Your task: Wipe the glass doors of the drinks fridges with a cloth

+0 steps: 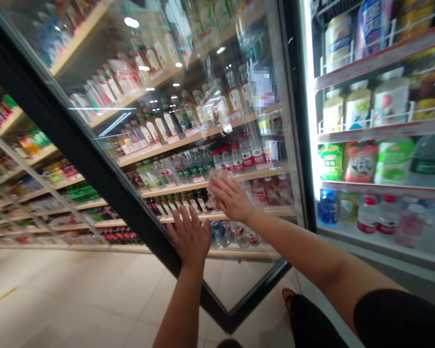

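Note:
An open glass fridge door (159, 96) with a black frame (76, 145) swings out in front of me. My left hand (190, 237) lies flat with fingers spread on the lower glass, right beside the frame. My right hand (232, 197) presses a crumpled whitish cloth (213, 186) against the glass a little higher and to the right. Only the edge of the cloth shows past my fingers. Through the glass I see shop shelves with bottles.
The open fridge (380, 130) on the right holds shelves of bottles and cartons, with water bottles (377, 215) on the bottom shelf. Shop shelving (29, 183) runs along the left. A tiled floor (76, 299) lies below. My dark-clothed knee (311, 324) is at the bottom right.

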### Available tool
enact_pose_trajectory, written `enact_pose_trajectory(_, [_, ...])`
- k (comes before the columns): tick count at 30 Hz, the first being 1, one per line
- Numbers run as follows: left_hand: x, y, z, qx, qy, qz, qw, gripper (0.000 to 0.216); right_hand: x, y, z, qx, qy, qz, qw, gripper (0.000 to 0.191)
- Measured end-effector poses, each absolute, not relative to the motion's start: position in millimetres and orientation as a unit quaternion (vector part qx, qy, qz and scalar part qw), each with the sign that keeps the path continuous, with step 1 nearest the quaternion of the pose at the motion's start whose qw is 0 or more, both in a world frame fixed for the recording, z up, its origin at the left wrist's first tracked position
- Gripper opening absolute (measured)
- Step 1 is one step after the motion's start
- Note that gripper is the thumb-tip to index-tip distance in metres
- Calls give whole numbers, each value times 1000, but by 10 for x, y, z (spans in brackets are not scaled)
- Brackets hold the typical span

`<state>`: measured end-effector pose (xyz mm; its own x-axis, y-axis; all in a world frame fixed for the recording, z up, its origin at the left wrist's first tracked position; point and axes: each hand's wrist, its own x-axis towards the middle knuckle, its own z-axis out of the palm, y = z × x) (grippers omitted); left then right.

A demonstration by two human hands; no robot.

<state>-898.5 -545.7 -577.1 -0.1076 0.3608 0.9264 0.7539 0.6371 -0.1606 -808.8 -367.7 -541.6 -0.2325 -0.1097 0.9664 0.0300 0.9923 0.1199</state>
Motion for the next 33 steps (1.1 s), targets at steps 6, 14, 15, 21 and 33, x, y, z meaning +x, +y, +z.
enact_pose_trajectory(6, [-9023,-5440,-5781,-390,-723,-198,535,72,-8077,-3427,-5235,-49,-795,-25,604,61])
enact_pose_trajectory(14, [-9006,-5437,-5764,-388,-722,-193,540,74,-8058,-3297,-5676,-67,-800,-20,595,65])
enact_pose_trajectory(15, [-9000,-5434,-5760,-388,-727,-203,528,72,-8078,-3258,-5501,-79,-789,-10,609,65])
enact_pose_trajectory(21, [-8982,-5423,-5751,-381,-740,-210,513,71,-8065,-3204,-5625,-106,-767,22,632,70])
enact_pose_trajectory(33, [-9087,-5399,-5767,-386,-715,-183,553,79,-8058,-2841,-5709,-158,-729,23,666,75])
